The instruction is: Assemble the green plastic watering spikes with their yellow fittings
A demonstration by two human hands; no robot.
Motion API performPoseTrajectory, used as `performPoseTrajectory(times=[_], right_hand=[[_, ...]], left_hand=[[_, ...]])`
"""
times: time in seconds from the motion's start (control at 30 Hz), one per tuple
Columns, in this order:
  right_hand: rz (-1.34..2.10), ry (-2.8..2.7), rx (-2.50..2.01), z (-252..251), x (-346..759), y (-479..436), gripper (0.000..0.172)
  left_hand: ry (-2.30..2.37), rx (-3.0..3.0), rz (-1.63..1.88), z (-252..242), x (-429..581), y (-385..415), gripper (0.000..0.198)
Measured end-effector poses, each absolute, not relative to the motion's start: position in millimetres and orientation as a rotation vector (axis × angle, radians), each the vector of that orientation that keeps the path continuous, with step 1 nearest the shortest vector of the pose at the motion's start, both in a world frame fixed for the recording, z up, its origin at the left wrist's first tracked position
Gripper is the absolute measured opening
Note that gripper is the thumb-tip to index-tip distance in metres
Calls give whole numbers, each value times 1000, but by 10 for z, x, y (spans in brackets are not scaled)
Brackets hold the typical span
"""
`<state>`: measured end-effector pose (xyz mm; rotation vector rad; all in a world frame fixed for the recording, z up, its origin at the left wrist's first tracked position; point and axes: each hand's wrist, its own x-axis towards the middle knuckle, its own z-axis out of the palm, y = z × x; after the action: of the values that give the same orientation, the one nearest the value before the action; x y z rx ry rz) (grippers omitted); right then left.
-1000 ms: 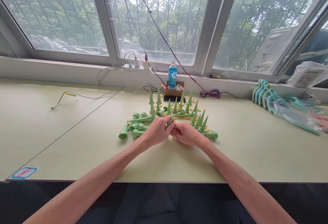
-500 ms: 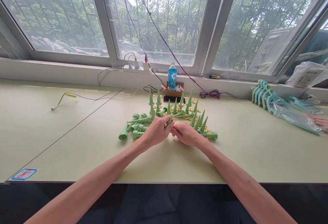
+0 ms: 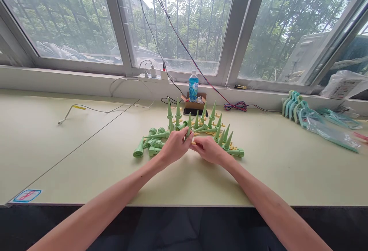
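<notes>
My left hand (image 3: 176, 143) is closed round a green plastic plant watering spike (image 3: 188, 133), whose pointed end sticks up past the fingers. Close beside it, my right hand (image 3: 209, 149) pinches a small yellow plastic valve (image 3: 193, 143) against the spike; most of that piece is hidden by the fingertips. Several green spikes (image 3: 213, 114) stand upright in an arc behind the hands. To the left, more spikes (image 3: 155, 142) lie on their sides in a pile. Loose yellow valves (image 3: 233, 145) are scattered among the spikes on the right.
Behind the spikes, a blue bottle (image 3: 193, 87) stands by a small cardboard box (image 3: 192, 104), with a dark phone (image 3: 193, 112) in front. Teal hangers (image 3: 294, 107) and clear plastic bags (image 3: 330, 132) lie at the right. A white cable (image 3: 94, 108) crosses the table (image 3: 109, 166) at left.
The spike in my left hand has tilted more upright, and the yellow valve now shows between my hands. Another person's hand at the right edge has gone out of view.
</notes>
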<state>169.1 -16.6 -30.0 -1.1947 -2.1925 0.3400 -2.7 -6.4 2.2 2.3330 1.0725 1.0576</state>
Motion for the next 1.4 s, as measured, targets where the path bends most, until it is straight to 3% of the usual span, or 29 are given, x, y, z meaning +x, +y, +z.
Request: performPoseTrajectory(times=[0.3,0.63,1.17,1.4], right_hand=[[457,-2217,-1188,-259,1690,-206,42],[355,-2144,-1196,-266,1691,-196,37],[372,-2153,-1189,-274,1698,-190,43],[379,-1973,-1237,-235,1701,-184,23]], left_hand=[[1053,2316,1060,29,-27,-59,25],[1114,2289,1118,5,-22,-52,23],[1086,2227,1118,-5,-20,-38,24],[977,1627,1198,3,-44,62,25]])
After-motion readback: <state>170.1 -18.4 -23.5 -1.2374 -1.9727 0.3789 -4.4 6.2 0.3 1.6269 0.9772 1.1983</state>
